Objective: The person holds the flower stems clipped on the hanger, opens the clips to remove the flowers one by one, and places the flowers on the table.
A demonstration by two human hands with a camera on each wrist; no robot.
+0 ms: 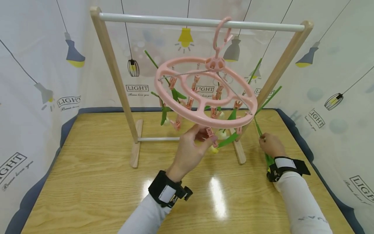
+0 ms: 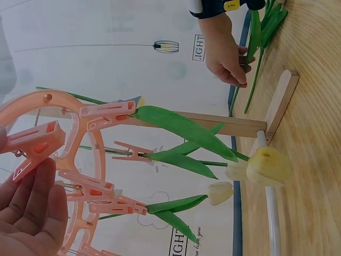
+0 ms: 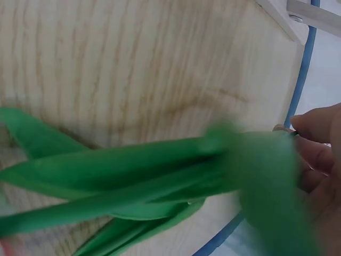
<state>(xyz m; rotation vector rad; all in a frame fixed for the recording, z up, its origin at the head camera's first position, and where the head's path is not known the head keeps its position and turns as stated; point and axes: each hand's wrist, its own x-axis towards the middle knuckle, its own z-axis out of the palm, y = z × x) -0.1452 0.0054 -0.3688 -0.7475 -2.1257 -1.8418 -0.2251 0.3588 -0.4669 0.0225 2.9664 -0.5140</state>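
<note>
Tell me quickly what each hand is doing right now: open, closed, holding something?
Left hand: closed, pinching a pink clothespin between thumb and fingers.
Right hand: closed, holding a green stem.

A wooden stand (image 1: pixel 114 70) is spanning from 10 to 2 o'clock in the head view, standing on a wood-grained table (image 1: pixel 96 195) with glare shining at 5. Behind, a white backdrop (image 1: pixel 29 130) is showing a printed yellow lamp (image 1: pixel 185 36) at 12 and a caged bulb (image 1: pixel 333 101) at 3. A dark blue band (image 1: pixel 298 138) is skirting the table.
</note>
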